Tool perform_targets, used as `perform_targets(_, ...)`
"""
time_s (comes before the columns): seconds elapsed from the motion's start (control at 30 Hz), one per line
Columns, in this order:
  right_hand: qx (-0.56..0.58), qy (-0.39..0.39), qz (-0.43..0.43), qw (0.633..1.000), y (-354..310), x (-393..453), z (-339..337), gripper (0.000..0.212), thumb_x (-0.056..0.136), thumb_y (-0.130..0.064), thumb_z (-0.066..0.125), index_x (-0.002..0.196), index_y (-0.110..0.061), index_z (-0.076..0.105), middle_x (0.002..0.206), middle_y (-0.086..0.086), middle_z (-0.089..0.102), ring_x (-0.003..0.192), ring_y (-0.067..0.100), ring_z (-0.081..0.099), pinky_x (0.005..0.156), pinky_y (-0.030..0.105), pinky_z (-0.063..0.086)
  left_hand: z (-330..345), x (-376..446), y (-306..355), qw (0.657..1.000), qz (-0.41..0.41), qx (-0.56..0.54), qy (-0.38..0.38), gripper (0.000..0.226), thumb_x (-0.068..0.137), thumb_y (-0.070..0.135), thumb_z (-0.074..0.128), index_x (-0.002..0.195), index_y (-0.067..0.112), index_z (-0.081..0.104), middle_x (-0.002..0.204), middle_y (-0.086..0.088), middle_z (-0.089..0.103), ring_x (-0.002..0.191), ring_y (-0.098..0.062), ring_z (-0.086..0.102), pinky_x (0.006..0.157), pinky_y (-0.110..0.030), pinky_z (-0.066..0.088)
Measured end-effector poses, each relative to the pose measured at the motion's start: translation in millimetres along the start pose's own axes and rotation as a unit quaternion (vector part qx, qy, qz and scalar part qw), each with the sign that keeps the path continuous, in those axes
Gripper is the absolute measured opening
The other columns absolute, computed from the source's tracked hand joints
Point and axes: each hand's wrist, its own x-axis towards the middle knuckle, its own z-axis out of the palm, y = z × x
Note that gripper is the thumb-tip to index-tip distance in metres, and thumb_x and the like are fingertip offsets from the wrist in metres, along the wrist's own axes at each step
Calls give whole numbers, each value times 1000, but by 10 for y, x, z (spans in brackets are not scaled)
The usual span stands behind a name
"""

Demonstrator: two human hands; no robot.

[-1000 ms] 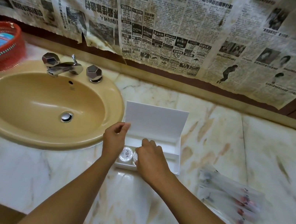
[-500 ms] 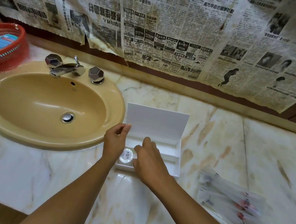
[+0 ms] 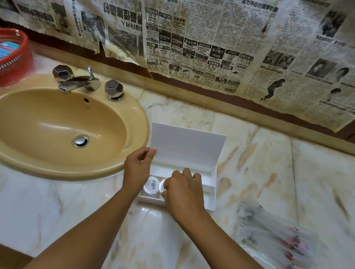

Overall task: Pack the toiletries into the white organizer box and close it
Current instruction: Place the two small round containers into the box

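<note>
While the left hand (image 3: 137,167) pinches the box (image 3: 211,186) lid (image 3: 186,146) open, the right hand (image 3: 182,191) sets a second round soap (image 3: 162,184) beside the first soap (image 3: 151,186), so the wrapped packets (image 3: 276,240) on the counter (image 3: 304,177) likely come next

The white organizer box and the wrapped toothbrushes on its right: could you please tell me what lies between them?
Nothing: the head view shows only bare marble countertop between the organizer box and the wrapped toothbrushes.

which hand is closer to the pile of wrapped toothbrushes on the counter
Right. The right hand is over the organizer box, on the side facing the toothbrushes; the left hand is at the box's far, sink-side end.
</note>
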Motion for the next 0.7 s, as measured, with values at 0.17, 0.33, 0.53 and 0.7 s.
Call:
perform_targets(0.17,10,15,-3,1000,-37,9,17,13,89,-28,61,96,-20,69,101,3,57,107,25,46,87,39,32,-3,1,0,1000,-4,-1,1,14,95,17,63,83,12,69,71,3,62,60,5,52,63,-6,40)
perform_targets(0.33,15,14,-3,1000,-44,-14,80,5,88,-20,61,87,-20,66,97,2,56,99,24,47,82,36,31,-6,-15,47,1000,-1,8,4,15,96,15,63,83,10,68,71,5,62,59,7,53,63,-5,40)
perform_targets(0.53,47,24,-1,999,16,-2,120,22,82,-9,65,64,-18,56,73,3,46,70,24,42,67,31,23,-5,-21,50,1000,-4,3,4,17,96,16,63,83,7,68,67,4,59,56,6,50,61,-6,40)
perform_targets(0.7,73,46,18,996,42,-84,202,21,94,-18,53,81,-16,70,92,3,57,91,25,48,73,32,20,-4,-28,53,1000,1,7,-1,17,96,17,63,83,7,68,70,-2,59,58,2,49,61,-7,40)
